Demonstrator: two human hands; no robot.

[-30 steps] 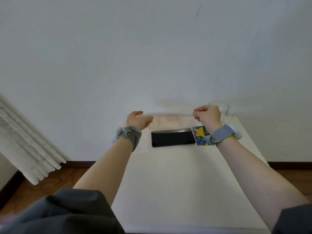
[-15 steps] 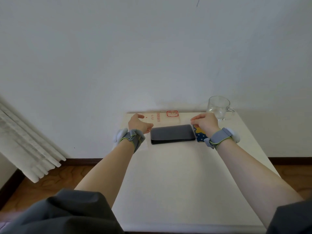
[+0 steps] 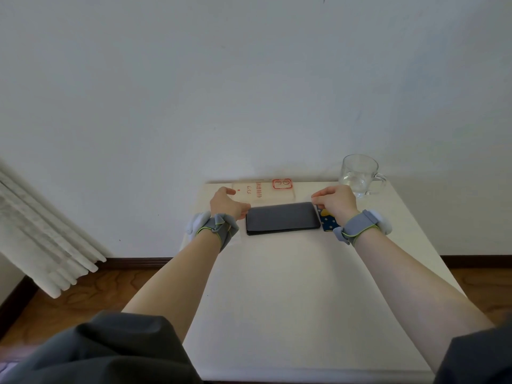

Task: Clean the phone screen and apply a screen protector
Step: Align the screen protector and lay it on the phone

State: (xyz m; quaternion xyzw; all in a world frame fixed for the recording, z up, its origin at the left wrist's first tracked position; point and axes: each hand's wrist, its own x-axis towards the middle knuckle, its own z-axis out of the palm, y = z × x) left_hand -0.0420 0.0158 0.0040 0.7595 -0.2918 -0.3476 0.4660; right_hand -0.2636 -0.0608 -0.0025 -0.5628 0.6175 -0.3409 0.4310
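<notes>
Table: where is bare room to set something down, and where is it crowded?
Free: near half of the table, between the forearms, this side of the phone; right edge by the mug. Crowded: far strip with packet, phone, card, left hand, right hand.

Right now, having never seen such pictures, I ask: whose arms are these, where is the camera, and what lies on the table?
No machine here: a person works with two bare hands, grey bands on the wrists. All pictures come from one camera on the person's head, looking down. On the table lies a phone, screen up. The left hand is at its left end, the right hand, fingers curled, at its right end; whether they pinch a clear film I cannot tell. Behind the phone lies a packet with red print, by the right wrist a blue card, far right a glass mug.
</notes>
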